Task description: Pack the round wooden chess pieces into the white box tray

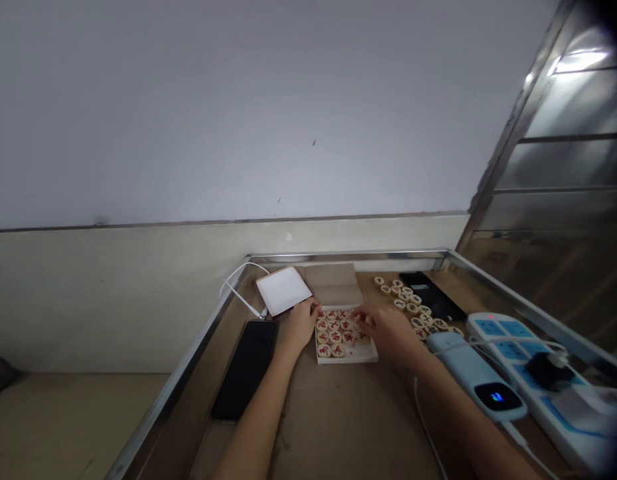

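Observation:
A shallow white box (361, 353) lies on the brown cardboard, filled for the most part with round wooden Chinese chess pieces (335, 337) bearing red characters. A gap shows at its lower right. My left hand (301, 323) is closed at the box's upper left corner, fingertips gripping its edge beside a corner piece. Over the right side of the box, my right hand (388, 328) has its fingers curled down and the thumb drawn in; what sits between them is hidden. Loose chess pieces (413, 309), many with dark characters, are scattered to the right of that hand.
A white-lined box lid (284, 291) lies at the back left, above a black phone (246, 370). To the right are another black phone (433, 297), a light blue power bank (471, 373), and a power strip (508, 330) with cables. A metal rail (348, 256) borders the table.

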The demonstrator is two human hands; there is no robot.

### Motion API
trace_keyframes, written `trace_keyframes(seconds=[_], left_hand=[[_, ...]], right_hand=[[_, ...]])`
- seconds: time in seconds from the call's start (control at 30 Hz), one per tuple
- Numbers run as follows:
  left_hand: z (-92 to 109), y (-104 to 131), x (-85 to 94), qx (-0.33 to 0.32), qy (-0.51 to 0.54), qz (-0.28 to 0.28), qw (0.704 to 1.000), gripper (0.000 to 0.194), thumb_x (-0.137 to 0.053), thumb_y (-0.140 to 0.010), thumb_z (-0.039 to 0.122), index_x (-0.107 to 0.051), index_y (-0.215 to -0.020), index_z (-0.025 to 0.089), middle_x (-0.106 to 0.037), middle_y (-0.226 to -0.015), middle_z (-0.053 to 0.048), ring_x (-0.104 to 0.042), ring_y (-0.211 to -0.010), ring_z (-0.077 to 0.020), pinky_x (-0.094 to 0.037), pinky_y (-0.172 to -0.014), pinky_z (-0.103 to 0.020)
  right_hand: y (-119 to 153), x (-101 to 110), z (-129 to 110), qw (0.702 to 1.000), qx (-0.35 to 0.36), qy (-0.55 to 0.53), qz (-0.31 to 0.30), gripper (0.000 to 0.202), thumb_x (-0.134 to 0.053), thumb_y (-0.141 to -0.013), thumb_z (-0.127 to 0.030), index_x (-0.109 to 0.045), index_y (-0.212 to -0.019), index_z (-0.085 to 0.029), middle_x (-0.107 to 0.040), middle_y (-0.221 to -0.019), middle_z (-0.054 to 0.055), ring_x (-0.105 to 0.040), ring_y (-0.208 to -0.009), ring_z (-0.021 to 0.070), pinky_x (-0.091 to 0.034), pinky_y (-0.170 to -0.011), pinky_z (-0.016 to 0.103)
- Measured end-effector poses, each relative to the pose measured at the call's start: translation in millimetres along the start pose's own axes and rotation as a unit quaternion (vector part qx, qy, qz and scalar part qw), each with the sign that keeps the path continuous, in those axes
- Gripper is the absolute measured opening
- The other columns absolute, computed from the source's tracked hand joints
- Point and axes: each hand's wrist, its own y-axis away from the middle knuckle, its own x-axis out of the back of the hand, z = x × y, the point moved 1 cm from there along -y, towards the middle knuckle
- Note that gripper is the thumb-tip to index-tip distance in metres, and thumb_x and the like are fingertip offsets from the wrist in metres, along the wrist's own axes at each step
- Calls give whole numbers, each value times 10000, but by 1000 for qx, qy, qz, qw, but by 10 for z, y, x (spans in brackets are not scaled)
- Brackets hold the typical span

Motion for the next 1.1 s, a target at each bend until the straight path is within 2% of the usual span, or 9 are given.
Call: trace_keyframes(seconds=[0.1,0.17,0.27,0.43,0.57,0.67,0.73,0.8,1.1], left_hand=[[22,0,20,0,4,-1,1000,166,-472,-863,202,-631,-853,155,-673,-832,-63,-604,-791,-170,-414,-733,-256],[26,-4,25,0,6,-4,1000,174,-468,-865,201,-634,-859,149,-673,-824,-65,-603,-775,-170,-413,-722,-258],[13,-16,17,0,2,-5,1000,176,-468,-866,205,-635,-868,150,-673,-827,-66,-601,-768,-169,-412,-713,-258],[-9,-32,-3,0,-5,-11,1000,175,-465,-869,211,-632,-868,160,-674,-845,-64,-604,-788,-166,-413,-730,-253],[0,-44,6,-11,-5,-15,1000,179,-456,-872,207,-626,-872,152,-676,-866,-72,-603,-805,-171,-410,-744,-256],[5,-50,14,-11,-5,-15,1000,185,-454,-877,227,-624,-880,154,-676,-882,-73,-605,-814,-173,-412,-754,-258],[4,-47,15,-12,-3,-15,1000,194,-449,-882,243,-624,-885,157,-674,-890,-73,-607,-829,-174,-416,-763,-258],[1,-43,12,-13,-3,-14,1000,193,-451,-882,247,-624,-887,161,-673,-901,-74,-607,-842,-175,-419,-768,-258],[30,-30,28,-11,-3,-21,1000,181,-457,-878,224,-624,-883,153,-678,-879,-76,-608,-804,-167,-419,-740,-251]], right_hand=[[94,130,236,971,-134,188,68,241,-434,-844,-139,-672,-880,-155,-660,-957,147,-608,-910,252,-422,-746,336],[191,159,401,946,-208,246,41,249,-423,-832,-106,-671,-823,-128,-659,-875,175,-628,-846,284,-430,-669,353],[303,148,543,937,-239,255,0,191,-479,-794,-96,-669,-809,-112,-662,-805,180,-637,-823,313,-422,-614,350],[268,164,456,943,-212,255,-14,153,-520,-774,-96,-670,-796,-109,-674,-817,184,-646,-814,300,-402,-713,396],[135,207,282,971,-177,162,13,194,-539,-814,-283,-682,-878,-168,-695,-847,120,-640,-842,268,-394,-768,385],[61,190,121,997,-72,-6,-17,214,-588,-777,-354,-686,-927,-237,-703,-866,39,-632,-810,189,-412,-731,291],[49,162,22,991,22,-114,-62,222,-622,-746,-344,-685,-935,-244,-699,-881,5,-624,-770,147,-419,-700,244],[60,135,-30,981,69,-156,-93,224,-653,-715,-344,-688,-910,-240,-697,-863,-9,-620,-751,135,-419,-693,231],[69,45,84,974,74,-165,-137,235,-652,-696,-266,-696,-926,-242,-691,-869,-5,-610,-767,135,-425,-704,227]])
